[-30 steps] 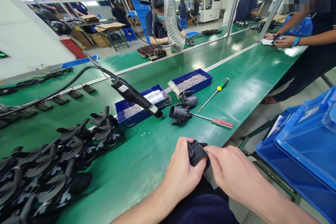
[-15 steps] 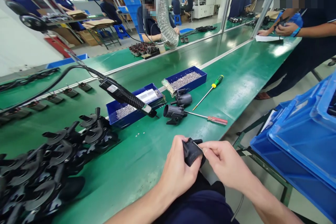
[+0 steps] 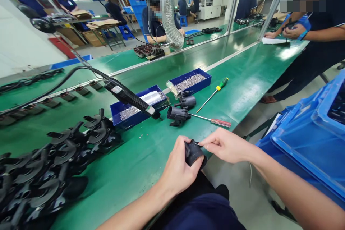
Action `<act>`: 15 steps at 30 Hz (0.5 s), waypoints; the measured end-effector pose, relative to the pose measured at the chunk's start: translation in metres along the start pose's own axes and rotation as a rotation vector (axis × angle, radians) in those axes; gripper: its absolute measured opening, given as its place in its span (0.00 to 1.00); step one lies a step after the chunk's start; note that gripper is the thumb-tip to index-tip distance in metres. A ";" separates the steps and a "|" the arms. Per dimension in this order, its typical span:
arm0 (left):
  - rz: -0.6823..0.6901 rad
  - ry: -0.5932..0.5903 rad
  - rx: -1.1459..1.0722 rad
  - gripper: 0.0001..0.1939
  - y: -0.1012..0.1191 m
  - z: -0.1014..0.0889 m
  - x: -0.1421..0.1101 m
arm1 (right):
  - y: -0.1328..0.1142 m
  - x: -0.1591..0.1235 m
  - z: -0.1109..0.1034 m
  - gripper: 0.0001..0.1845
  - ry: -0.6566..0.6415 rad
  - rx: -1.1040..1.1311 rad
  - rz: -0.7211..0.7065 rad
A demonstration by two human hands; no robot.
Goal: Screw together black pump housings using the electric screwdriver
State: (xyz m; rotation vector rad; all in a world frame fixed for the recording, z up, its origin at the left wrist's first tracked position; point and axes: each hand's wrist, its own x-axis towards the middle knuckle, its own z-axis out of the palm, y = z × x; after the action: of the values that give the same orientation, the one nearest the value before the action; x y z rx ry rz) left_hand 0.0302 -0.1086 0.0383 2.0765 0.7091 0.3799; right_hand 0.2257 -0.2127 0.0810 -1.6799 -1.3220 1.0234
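My left hand (image 3: 178, 169) is wrapped round a black plastic housing (image 3: 193, 155), holding it above my lap at the table's edge. Between the thumb and fingers of my right hand (image 3: 228, 145) is a thin metal rod (image 3: 198, 145); its tip meets the top of the housing, and its other end is hidden in the hand. Beyond my hands, two similar black housings lie on the green table, the nearer one (image 3: 178, 115) beside a red-handled screwdriver (image 3: 221, 122). A screwdriver with a green and yellow handle (image 3: 222, 83) lies farther back.
An electric screwdriver (image 3: 129, 97) hangs over a blue tray of small metal parts (image 3: 126, 126); another blue tray (image 3: 198, 85) stands behind. Several black assemblies (image 3: 61, 154) crowd the left. Blue crates (image 3: 304, 143) are at right. A co-worker (image 3: 323, 43) stands at the far right.
My right hand has risen slightly and shifted left, with its wrist turned and the forearm swung up to the right. The housing has tilted and moved slightly left in my left hand.
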 end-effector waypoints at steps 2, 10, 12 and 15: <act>-0.028 0.000 0.000 0.16 0.002 -0.001 0.000 | 0.003 0.002 -0.002 0.17 -0.131 0.024 0.002; -0.096 0.005 -0.022 0.16 0.007 -0.002 0.002 | -0.017 -0.028 0.023 0.20 0.132 -0.253 -0.018; -0.102 0.006 -0.015 0.16 0.006 -0.002 0.001 | -0.022 -0.032 0.027 0.20 0.150 -0.282 0.004; -0.093 0.004 -0.006 0.16 0.005 -0.002 0.000 | -0.023 -0.029 0.031 0.20 0.139 -0.311 0.021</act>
State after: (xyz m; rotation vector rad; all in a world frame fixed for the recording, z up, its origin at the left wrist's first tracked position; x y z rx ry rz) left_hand 0.0314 -0.1095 0.0439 2.0293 0.8030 0.3331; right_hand 0.1844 -0.2349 0.0933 -1.9597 -1.4290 0.7240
